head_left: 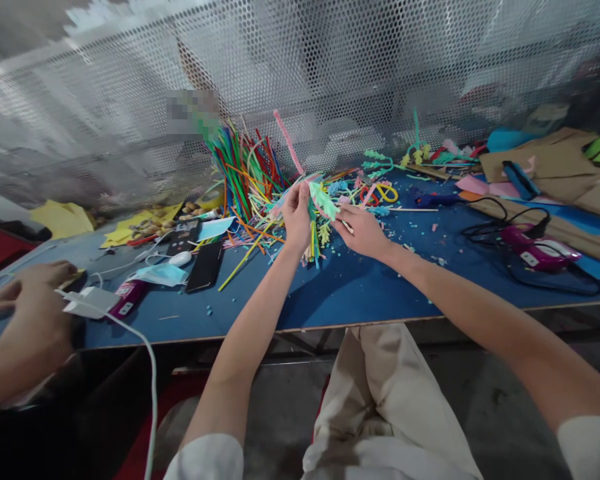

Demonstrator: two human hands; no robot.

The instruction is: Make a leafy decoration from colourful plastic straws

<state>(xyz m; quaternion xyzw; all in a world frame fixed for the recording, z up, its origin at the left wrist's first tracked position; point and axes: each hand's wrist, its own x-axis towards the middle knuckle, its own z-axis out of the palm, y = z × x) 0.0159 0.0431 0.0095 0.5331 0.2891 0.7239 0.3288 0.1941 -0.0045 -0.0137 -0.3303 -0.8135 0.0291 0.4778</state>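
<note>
My left hand [297, 215] holds a bunch of coloured pipe-cleaner pieces [316, 240] upright over the blue table [350, 293]. A light green fuzzy piece [324, 199] sticks out at the top of the bunch. My right hand [363, 230] is right beside it, fingers pinched on the bunch's green piece. Behind both hands lies a large heap of coloured pipe cleaners [245, 175], red, green, yellow and blue.
A co-worker's hands [27, 300] rest at the left by a white charger [87, 301] and cable. A black phone [205, 265], face mask [163, 273] and pink glue gun [540, 250] with black cord lie on the table. A perforated metal screen [330, 80] stands behind.
</note>
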